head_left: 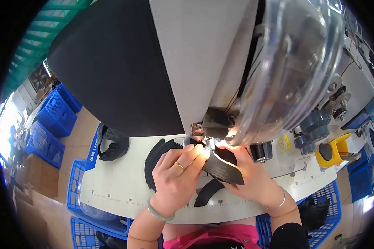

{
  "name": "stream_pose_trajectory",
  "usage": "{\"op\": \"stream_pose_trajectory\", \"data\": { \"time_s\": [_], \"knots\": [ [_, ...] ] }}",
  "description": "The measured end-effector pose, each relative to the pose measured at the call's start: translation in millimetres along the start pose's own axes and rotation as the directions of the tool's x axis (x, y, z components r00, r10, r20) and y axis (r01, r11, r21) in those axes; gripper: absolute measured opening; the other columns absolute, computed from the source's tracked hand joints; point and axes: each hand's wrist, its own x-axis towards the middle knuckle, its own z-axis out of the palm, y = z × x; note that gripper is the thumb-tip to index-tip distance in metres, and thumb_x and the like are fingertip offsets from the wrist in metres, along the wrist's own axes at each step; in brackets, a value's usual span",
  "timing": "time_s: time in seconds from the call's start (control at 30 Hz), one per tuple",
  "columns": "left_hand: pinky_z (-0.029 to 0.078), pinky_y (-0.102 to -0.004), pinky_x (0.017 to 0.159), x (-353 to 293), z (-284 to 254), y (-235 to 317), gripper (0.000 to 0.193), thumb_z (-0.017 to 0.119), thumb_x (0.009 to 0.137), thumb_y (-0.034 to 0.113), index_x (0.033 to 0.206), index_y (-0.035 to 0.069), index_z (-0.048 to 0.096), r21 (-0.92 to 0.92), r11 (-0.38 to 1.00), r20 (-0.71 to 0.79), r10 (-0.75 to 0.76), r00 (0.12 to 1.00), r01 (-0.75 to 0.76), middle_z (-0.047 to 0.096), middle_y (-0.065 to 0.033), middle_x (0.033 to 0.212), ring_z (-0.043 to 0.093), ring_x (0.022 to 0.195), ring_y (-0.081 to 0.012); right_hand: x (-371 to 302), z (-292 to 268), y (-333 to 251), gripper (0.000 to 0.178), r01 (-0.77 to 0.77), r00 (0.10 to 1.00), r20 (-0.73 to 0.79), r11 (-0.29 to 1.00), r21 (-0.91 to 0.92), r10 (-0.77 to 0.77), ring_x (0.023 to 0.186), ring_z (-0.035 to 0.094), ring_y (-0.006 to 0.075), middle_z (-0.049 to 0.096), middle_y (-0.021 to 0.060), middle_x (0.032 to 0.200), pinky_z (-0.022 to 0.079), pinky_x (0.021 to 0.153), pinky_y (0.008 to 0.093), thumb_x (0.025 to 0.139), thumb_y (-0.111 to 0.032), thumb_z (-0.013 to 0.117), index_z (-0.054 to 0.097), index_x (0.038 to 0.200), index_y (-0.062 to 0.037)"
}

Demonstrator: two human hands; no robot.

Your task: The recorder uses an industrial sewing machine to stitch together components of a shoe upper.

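Note:
A curved black mesh fabric piece (223, 169) with a pale edge is held under the lit needle area of a sewing machine (207, 129). My left hand (176, 176), with a gold ring, presses its closed fingertips on the piece's left end beside the needle. On the other side my right hand (253, 176) grips the piece's right side, its thumb and some fingertips partly hidden behind the fabric. A separate curved black strip (210, 193) lies on the pale table (153, 203) below the hands. Left of my left hand, several similar black pieces (151, 164) are stacked in a fan.
The white machine arm (199, 58) and a clear plastic shield (295, 74) loom above the hands. A rolled black piece (114, 145) stands at the table's left edge. Blue crates (75, 182) sit below it, and a yellow holder (334, 151) is at the right.

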Motion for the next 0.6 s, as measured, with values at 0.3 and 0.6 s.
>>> {"op": "stream_pose_trajectory", "data": {
  "time_s": [0.3, 0.6],
  "knots": [
    [0.052, -0.0305, 0.066, 2.1, -7.0, -3.8, 0.030, 0.067, 0.058, 0.001, 0.088, 0.005, 0.069, -0.021, 0.998, 0.057, 0.053, 0.997, -0.052, 0.064, -0.0035, 0.093, 0.063, 0.084, -0.0207, -5.3, 5.5, 4.6, 0.031, 0.119, 0.990, -0.054, 0.981, -0.151, -0.128, 0.083, 0.045, 0.0258, 0.056, 0.0012, 0.096, 0.039, 0.068, 0.0368, 0.065, -0.012, 0.064, 0.065, 0.096, -0.0163],
    [0.052, -0.0322, 0.071, 6.2, -10.7, -0.5, 0.030, 0.064, 0.061, 0.001, 0.091, 0.005, 0.067, 0.013, 0.999, 0.135, 0.040, 0.990, -0.042, 0.062, -0.0057, 0.096, 0.062, 0.087, -0.0224, -2.8, 10.9, 6.3, 0.025, 0.087, 0.987, -0.120, 0.982, -0.166, -0.108, 0.086, 0.047, 0.0221, 0.058, -0.0025, 0.095, 0.035, 0.070, 0.0372, 0.065, -0.014, 0.065, 0.065, 0.090, -0.0157]
  ]
}}
